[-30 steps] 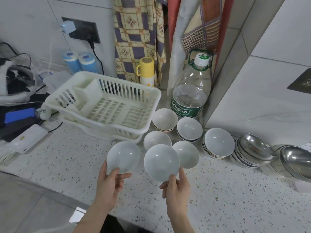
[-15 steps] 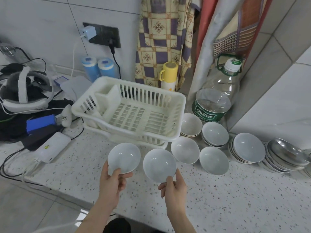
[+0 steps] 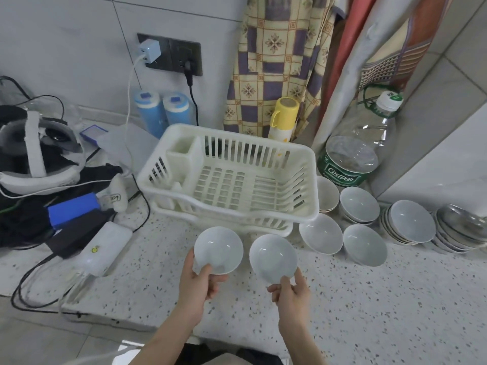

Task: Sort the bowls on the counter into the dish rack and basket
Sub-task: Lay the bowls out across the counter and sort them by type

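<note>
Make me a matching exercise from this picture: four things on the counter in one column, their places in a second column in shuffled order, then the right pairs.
Things
1. dish rack
2. water bottle
3. yellow flask
4. steel bowls

Places
A. far right on the counter, stacked
B. behind the rack, in front of the checked cloth
C. in the corner, above the white bowls
D. middle of the counter, beyond both held bowls

Pairs: 1-D, 2-C, 3-B, 4-A
</note>
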{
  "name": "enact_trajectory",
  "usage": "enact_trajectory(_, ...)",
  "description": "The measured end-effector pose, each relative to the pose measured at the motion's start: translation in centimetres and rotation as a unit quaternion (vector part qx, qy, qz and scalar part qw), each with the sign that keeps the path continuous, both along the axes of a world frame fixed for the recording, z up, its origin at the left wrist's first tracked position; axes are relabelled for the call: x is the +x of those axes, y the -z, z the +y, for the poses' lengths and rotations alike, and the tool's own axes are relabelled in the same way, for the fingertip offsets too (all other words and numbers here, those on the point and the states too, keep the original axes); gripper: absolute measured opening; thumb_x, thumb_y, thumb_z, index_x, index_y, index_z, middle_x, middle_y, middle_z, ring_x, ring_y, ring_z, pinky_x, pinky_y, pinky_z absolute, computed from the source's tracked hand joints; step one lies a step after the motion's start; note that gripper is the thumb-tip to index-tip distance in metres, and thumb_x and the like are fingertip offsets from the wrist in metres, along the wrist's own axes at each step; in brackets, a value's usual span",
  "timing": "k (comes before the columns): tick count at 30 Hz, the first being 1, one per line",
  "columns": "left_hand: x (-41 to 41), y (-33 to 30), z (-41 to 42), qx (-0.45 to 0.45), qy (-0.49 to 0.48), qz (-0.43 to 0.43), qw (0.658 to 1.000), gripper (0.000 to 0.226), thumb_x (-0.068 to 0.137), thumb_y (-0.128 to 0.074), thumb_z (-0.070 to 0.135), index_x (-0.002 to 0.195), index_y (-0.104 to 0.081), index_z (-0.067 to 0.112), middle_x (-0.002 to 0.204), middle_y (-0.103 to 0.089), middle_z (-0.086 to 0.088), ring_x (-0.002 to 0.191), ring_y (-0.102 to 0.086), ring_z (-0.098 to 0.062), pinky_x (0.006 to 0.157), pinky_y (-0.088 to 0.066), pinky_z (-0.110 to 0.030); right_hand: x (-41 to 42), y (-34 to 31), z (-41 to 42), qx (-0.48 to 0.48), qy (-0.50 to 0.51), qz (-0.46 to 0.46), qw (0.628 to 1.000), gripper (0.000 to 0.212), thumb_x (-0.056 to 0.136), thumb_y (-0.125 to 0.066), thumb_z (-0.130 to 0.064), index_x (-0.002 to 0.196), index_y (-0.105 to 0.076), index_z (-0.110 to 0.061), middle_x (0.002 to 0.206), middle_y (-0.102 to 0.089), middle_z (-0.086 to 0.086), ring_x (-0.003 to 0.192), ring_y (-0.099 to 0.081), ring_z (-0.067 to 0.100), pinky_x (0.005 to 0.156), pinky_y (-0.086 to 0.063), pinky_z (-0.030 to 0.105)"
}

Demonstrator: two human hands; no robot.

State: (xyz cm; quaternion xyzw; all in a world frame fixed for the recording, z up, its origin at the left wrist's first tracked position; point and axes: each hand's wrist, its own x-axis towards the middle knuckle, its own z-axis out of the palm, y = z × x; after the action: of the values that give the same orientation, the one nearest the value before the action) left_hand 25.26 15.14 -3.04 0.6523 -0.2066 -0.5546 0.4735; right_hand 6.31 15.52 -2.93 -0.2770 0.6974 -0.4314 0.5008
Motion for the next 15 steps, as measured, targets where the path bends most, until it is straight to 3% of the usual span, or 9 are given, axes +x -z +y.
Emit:
enact_trajectory(5,-0.8,0.8,-0.1,-0.001,0.005,-0.006,1.0,0.056,0.1,-0.048,0.013,0.137,-0.032,0.053,0.072,-0.075,-0.019,0.042,-0.047,-0.016,0.041,-0.033,-0.025,0.9,0.7,-0.5,-0.009,0.019,0.005,1.0,0.054,0.098,-0.044,-0.004,0.147,-0.043,-0.025,0.053,-0.064,0.012,0.041,-0.047,0.009,0.047,-0.043,0.027)
enact_trajectory(9,-0.5,1.1,-0.5,-0.004,0.013,0.008,1.0,0.053,0.101,-0.047,0.013,0.132,-0.034,0.053,0.073,-0.075,-0.019,0.04,-0.053,-0.012,0.042,-0.034,-0.025,1.2,1.0,-0.5,-0.007,0.033,-0.011,0.999,0.055,0.098,-0.045,-0.004,0.147,-0.041,-0.027,0.054,-0.064,0.013,0.042,-0.047,0.008,0.046,-0.044,0.022)
enact_trajectory(15,-0.1,2.0,-0.5,-0.022,0.03,0.015,0.999,0.053,0.101,-0.047,0.014,0.142,-0.034,0.046,0.075,-0.074,-0.022,0.039,-0.052,-0.012,0.039,-0.034,-0.023,1.2,1.5,-0.6,0.004,0.029,-0.003,1.0,0.054,0.099,-0.044,-0.006,0.149,-0.039,-0.026,0.056,-0.065,0.012,0.044,-0.046,0.01,0.05,-0.042,0.027)
